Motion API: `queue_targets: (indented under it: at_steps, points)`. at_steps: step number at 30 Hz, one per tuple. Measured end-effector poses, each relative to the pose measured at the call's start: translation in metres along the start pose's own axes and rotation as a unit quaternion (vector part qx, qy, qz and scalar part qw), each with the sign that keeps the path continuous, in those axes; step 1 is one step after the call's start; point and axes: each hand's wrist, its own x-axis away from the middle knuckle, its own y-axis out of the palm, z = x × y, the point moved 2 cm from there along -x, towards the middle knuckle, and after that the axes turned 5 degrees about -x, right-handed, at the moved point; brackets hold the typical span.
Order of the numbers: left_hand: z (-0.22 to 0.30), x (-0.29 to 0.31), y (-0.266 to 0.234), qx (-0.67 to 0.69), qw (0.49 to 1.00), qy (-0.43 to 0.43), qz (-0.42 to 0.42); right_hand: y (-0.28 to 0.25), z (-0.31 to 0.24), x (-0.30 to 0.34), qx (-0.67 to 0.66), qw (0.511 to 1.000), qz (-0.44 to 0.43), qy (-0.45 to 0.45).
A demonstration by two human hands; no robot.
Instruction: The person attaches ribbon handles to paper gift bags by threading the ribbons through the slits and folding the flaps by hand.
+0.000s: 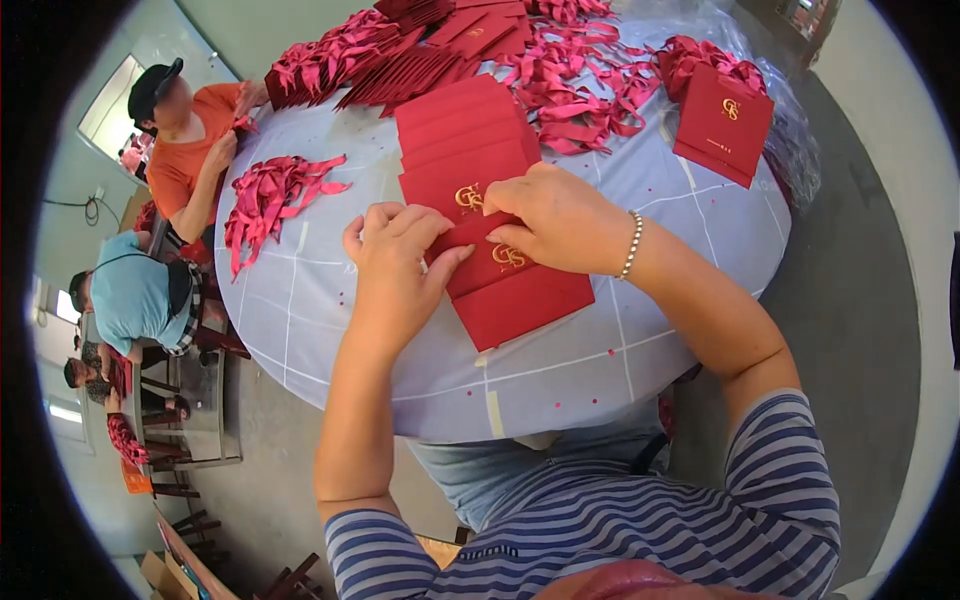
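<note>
A flat red paper bag (525,307) with a gold emblem lies before me on the round table. My left hand (400,262) is closed at its upper left edge, thumb and fingers pinching the paper. Across from it, my right hand (562,218) grips the upper right edge, thumb close to the emblem. Just beyond my hands, a fanned row of similar red bags (462,118) overlaps the one I hold. What lies under my fingertips is partly hidden.
Red ribbons (275,205) lie in a heap at left, and more ribbons (575,85) spread at the back. A ribboned bag stack (725,125) sits by the right edge near clear plastic (795,150). A person in orange (190,140) works at the table's left side.
</note>
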Motion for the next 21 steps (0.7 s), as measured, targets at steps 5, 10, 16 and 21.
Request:
queue_targets:
  at_steps: [5, 10, 16, 21]
  points:
    - [0.004, -0.020, 0.007, 0.244, 0.964, -0.028, -0.099, -0.036, 0.067, 0.001, -0.169, 0.973, 0.100, 0.118]
    - [0.014, -0.028, 0.043, 0.311, 0.944, -0.009, -0.108, -0.044, 0.200, 0.019, 0.093, 0.953, 0.152, 0.243]
    - [0.000, -0.016, 0.055, 0.323, 0.936, -0.031, -0.136, -0.038, 0.186, 0.022, 0.141, 0.972, 0.074, 0.173]
    - [-0.001, -0.014, 0.055, 0.324, 0.935, -0.042, -0.141, -0.066, 0.169, 0.035, 0.162, 0.952, 0.191, 0.179]
